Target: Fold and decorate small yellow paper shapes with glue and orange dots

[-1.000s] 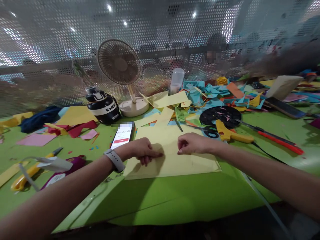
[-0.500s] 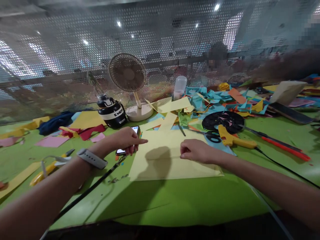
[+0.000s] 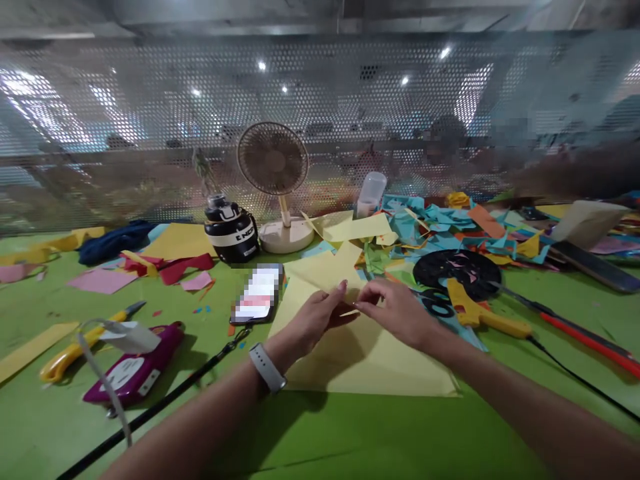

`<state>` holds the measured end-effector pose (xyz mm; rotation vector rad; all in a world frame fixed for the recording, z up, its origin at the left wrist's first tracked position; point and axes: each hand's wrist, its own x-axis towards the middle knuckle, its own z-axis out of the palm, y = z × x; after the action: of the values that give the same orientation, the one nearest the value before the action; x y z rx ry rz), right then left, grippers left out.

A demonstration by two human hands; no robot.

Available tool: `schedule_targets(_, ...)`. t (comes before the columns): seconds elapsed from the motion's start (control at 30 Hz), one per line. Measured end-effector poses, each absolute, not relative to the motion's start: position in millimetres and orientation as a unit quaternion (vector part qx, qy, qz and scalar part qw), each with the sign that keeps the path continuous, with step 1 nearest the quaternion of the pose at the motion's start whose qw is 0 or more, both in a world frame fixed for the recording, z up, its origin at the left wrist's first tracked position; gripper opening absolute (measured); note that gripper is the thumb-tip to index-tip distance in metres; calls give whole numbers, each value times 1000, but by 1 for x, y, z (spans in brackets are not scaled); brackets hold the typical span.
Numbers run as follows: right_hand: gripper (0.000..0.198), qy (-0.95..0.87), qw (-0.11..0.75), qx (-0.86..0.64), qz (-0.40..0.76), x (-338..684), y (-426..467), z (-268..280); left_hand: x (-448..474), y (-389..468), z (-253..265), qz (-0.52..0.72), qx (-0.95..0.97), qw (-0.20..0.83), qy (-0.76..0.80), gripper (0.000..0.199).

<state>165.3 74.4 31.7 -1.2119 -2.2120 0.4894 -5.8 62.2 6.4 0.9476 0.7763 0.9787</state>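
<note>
My left hand [image 3: 316,319], with a pale watch band on its wrist, hovers over the yellow paper sheet [image 3: 400,370]. Its thumb points up, apart from the loosely stretched fingers. Close beside it, my right hand [image 3: 395,310] is closed in a pinch, fingertips nearly meeting the left fingers. Whatever the pinch holds is too small to make out. A phone [image 3: 257,293] with a lit screen lies left of the sheet. Right of my right hand are black-handled scissors [image 3: 436,303] and a yellow glue gun [image 3: 467,310].
A fan [image 3: 273,160] and a black bottle [image 3: 231,233] stand at the back. Blue paper scraps [image 3: 415,223] heap behind a black disc [image 3: 457,272]. At left lie a purple device [image 3: 135,373] and a yellow-handled tool [image 3: 83,343]. A black strap [image 3: 175,390] crosses the table.
My left hand has moved right from beside the phone to meet my right hand; its pointing finger has given way to a raised thumb. The phone screen and purple device are now uncovered.
</note>
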Motion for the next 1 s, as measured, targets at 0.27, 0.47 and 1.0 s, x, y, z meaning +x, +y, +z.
schedule_targets(0.27,12,-883,313,-321,-141,169,74,18,2,65,-3,565,293,711,300,33)
schedule_targets(0.47,15,-882,313,-251,-247,166,70,16,5,57,-6,569,290,723,263,30)
schedule_targets(1.0,14,-882,339,-230,-233,175,74,19,-7,55,-4,579,329,686,292,24)
